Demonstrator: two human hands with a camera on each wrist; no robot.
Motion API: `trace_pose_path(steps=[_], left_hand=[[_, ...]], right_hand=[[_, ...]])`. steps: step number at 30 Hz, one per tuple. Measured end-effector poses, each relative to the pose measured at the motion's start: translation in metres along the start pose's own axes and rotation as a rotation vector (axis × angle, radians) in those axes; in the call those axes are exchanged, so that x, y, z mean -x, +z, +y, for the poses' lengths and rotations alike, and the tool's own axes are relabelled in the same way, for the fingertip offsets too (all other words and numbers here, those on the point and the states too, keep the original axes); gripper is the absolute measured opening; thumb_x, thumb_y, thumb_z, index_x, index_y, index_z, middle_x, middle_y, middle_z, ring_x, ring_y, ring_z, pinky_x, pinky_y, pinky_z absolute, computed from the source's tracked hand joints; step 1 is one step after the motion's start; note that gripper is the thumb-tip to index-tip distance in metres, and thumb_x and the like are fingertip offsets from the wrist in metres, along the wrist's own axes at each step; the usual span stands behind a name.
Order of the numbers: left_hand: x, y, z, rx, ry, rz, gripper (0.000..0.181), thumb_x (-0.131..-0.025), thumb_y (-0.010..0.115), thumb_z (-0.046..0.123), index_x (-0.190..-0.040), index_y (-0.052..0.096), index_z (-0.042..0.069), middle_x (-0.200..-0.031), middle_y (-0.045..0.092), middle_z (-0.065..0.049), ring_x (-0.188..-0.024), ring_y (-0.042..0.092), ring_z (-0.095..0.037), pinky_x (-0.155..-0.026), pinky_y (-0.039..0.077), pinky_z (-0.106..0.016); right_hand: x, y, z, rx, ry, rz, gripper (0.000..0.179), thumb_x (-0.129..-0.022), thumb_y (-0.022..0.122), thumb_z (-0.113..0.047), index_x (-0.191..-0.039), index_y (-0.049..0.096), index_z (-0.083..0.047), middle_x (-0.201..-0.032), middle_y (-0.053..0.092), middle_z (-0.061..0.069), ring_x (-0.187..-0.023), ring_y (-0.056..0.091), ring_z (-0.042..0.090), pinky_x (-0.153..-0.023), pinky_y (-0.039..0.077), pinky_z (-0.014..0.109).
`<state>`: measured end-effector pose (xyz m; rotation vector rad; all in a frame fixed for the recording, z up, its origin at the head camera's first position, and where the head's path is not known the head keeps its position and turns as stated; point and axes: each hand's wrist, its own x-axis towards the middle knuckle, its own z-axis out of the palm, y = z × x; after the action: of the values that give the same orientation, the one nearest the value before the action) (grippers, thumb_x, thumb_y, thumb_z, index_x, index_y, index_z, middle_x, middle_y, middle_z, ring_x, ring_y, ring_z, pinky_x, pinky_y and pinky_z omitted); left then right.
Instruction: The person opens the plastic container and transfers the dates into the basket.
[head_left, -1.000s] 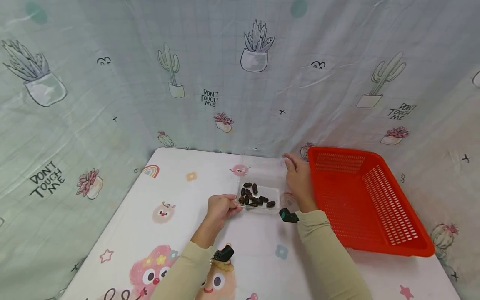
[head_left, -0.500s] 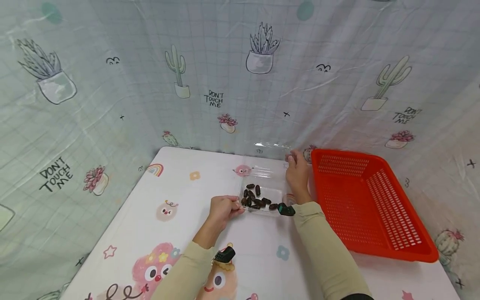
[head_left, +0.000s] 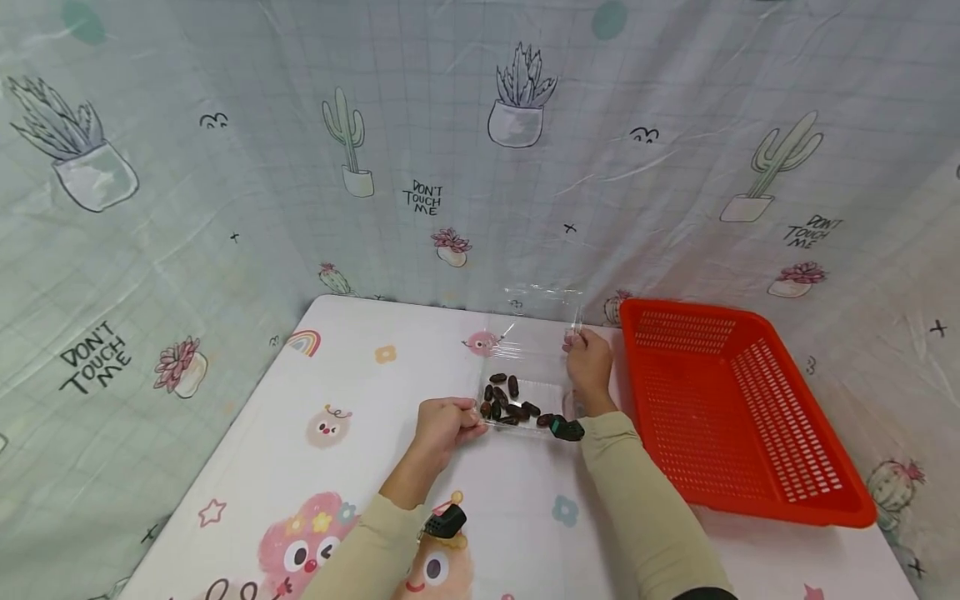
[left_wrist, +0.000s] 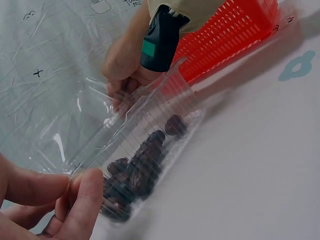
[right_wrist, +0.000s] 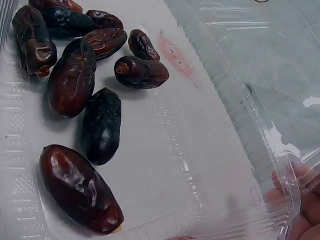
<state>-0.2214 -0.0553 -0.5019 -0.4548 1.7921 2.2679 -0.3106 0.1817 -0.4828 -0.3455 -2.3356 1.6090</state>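
Note:
A clear plastic clamshell box (head_left: pixel 546 393) stands on the table with its lid (head_left: pixel 536 321) raised at the back. Several dark brown dates (right_wrist: pixel 80 190) lie in its base, mostly toward the left side. At the near left corner, my left hand (head_left: pixel 444 425) pinches the rim between thumb and fingers; the left wrist view shows this pinch (left_wrist: pixel 82 200) close up. My right hand (head_left: pixel 591 367) holds the lid's right edge with curled fingers. Through the plastic, its fingertips (right_wrist: pixel 307 205) show at the lower right of the right wrist view.
A large red plastic basket (head_left: pixel 757 500) with slotted walls stands right of the box, close beside the right forearm. The white table (head_left: pixel 360 467) bears printed cartoon figures. A patterned curtain (head_left: pixel 420 125) hangs behind the table's back edge and along both sides.
The lid has tilted up from its lower position of a second ago. My right hand has come down along the lid's edge toward me. My left hand keeps its grip on the corner.

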Motion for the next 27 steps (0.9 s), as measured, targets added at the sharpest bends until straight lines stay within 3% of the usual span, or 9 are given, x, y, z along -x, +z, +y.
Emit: trace_pose_path(steps=[8, 11, 14, 19, 22, 27], left_hand=[[0.007, -0.003, -0.001, -0.005, 0.004, -0.015, 0.036, -0.089, 0.059, -0.017, -0.125, 0.061, -0.021, -0.087, 0.071, -0.015, -0.070, 0.070, -0.013, -0.073, 0.069, -0.030], [0.009, -0.004, -0.002, -0.005, 0.003, -0.019, 0.037, -0.089, 0.059, -0.016, -0.125, 0.061, -0.020, -0.087, 0.071, -0.014, -0.070, 0.070, -0.013, -0.074, 0.069, -0.030], [0.012, -0.004, -0.003, -0.004, -0.003, -0.019, 0.037, -0.088, 0.059, -0.017, -0.125, 0.061, -0.020, -0.087, 0.070, -0.014, -0.070, 0.070, -0.013, -0.074, 0.069, -0.030], [0.016, -0.004, -0.004, -0.003, -0.005, -0.029, 0.037, -0.088, 0.059, -0.017, -0.125, 0.060, -0.021, -0.084, 0.070, -0.013, -0.070, 0.070, -0.014, -0.073, 0.069, -0.030], [0.017, -0.004, -0.005, -0.004, -0.004, -0.026, 0.036, -0.088, 0.059, -0.017, -0.124, 0.061, -0.020, -0.083, 0.070, -0.012, -0.069, 0.071, -0.014, -0.072, 0.069, -0.030], [0.017, -0.005, -0.007, 0.001, -0.007, -0.021, 0.034, -0.088, 0.059, -0.017, -0.122, 0.062, -0.020, -0.083, 0.070, -0.011, -0.068, 0.071, -0.014, -0.071, 0.069, -0.030]], right_hand=[[0.004, 0.000, 0.010, 0.019, 0.156, -0.048, 0.037, -0.111, 0.046, -0.018, -0.136, 0.065, 0.004, -0.119, 0.073, 0.023, -0.109, 0.072, 0.036, -0.106, 0.060, 0.048], [0.004, 0.000, 0.013, 0.067, 0.169, -0.034, 0.036, -0.109, 0.046, -0.017, -0.122, 0.072, 0.004, -0.110, 0.075, 0.023, -0.099, 0.072, 0.033, -0.091, 0.064, 0.038], [0.005, 0.000, 0.017, 0.129, 0.183, -0.034, 0.037, -0.106, 0.045, -0.016, -0.109, 0.076, 0.005, -0.103, 0.077, 0.021, -0.087, 0.071, 0.030, -0.068, 0.057, 0.027], [0.006, -0.002, 0.022, 0.165, 0.249, -0.058, 0.037, -0.104, 0.045, -0.016, -0.084, 0.072, 0.001, -0.088, 0.076, 0.016, -0.079, 0.066, 0.027, -0.055, 0.048, 0.023], [0.006, -0.003, 0.023, 0.206, 0.238, -0.068, 0.038, -0.102, 0.044, -0.015, -0.075, 0.068, -0.002, -0.078, 0.068, 0.013, -0.079, 0.060, 0.029, -0.056, 0.047, 0.027], [0.007, -0.005, 0.020, 0.288, 0.222, -0.077, 0.035, -0.098, 0.042, -0.018, -0.077, 0.064, -0.001, -0.079, 0.058, 0.013, -0.084, 0.057, 0.034, -0.070, 0.051, 0.037]])
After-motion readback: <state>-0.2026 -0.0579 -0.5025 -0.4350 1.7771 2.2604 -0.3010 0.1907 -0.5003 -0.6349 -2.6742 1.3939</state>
